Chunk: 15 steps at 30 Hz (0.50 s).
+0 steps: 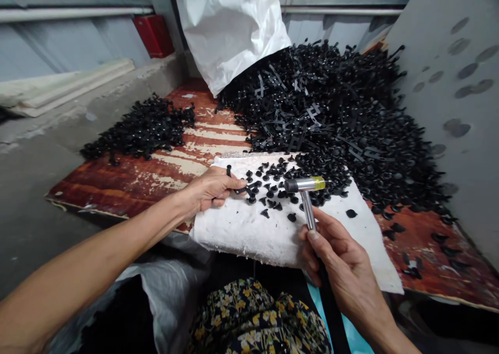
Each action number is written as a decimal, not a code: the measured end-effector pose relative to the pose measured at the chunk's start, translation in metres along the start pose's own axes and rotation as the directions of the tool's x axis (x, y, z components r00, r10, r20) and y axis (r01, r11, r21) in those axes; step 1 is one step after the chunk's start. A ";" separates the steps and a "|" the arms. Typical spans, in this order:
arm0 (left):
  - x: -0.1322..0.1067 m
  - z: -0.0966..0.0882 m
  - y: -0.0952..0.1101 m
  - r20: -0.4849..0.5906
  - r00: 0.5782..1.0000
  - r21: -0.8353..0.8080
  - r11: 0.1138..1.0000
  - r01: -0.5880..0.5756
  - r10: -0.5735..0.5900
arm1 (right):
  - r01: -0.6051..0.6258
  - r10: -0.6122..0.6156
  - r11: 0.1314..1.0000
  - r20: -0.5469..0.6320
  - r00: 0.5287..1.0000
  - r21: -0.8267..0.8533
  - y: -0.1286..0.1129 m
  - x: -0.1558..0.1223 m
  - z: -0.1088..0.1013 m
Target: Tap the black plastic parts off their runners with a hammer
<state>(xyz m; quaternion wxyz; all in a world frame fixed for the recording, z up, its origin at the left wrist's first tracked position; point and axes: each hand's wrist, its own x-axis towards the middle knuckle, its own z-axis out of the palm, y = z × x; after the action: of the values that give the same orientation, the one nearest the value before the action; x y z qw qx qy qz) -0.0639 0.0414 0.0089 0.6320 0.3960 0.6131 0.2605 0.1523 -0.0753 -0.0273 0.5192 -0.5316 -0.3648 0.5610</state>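
Observation:
My left hand (212,187) pinches a small black plastic part (229,171) with a round-headed end poking up past the fingers. It is just over the left side of a white cloth (249,234). My right hand (335,245) is wrapped around the handle of a small mallet (307,208), its head raised level with the cloth's middle. One face of the mallet head is black, the other yellow. Loose black plastic pieces (276,187) with round caps lie scattered on the cloth between both hands. The lower part of the mallet handle is partly hidden by my right hand.
A large heap of black plastic parts (331,99) covers the back right of the worn red board (202,120). A smaller pile (144,128) sits at left. A white sack (234,26) hangs behind. A grey spotted panel (456,83) stands at right.

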 end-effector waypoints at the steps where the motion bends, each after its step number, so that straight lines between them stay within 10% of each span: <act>1: 0.000 0.000 0.000 -0.001 1.000 -0.002 1.000 -0.002 0.002 | 0.002 -0.002 1.000 0.000 1.000 -0.004 0.000 0.000 0.000; 15: 0.000 0.005 0.002 -0.033 0.999 0.080 0.997 0.004 -0.001 | -0.004 0.004 1.000 -0.005 1.000 -0.009 0.001 -0.001 0.000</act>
<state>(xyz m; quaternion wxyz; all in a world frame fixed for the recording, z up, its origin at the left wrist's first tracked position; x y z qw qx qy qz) -0.0588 0.0418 0.0099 0.6056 0.4159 0.6340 0.2414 0.1522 -0.0761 -0.0278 0.5164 -0.5361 -0.3650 0.5592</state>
